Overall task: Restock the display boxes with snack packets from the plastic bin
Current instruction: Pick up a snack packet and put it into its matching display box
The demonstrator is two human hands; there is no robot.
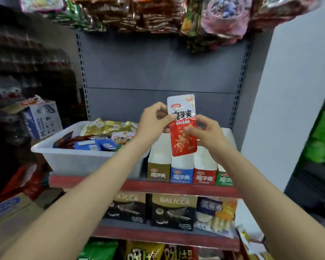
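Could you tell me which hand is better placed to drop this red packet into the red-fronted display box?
Probably the right hand: its grip is on the red packet almost directly above the red-fronted display box, while the left hand pinches the packet's upper edge from the plastic bin side.

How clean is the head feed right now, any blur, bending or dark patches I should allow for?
Head view: centre fairly sharp, the print on the red packet held by the left hand and right hand is legible; edges smear, worst at the green goods on the right; shelf uprights bow from wide-angle distortion; left background dark.
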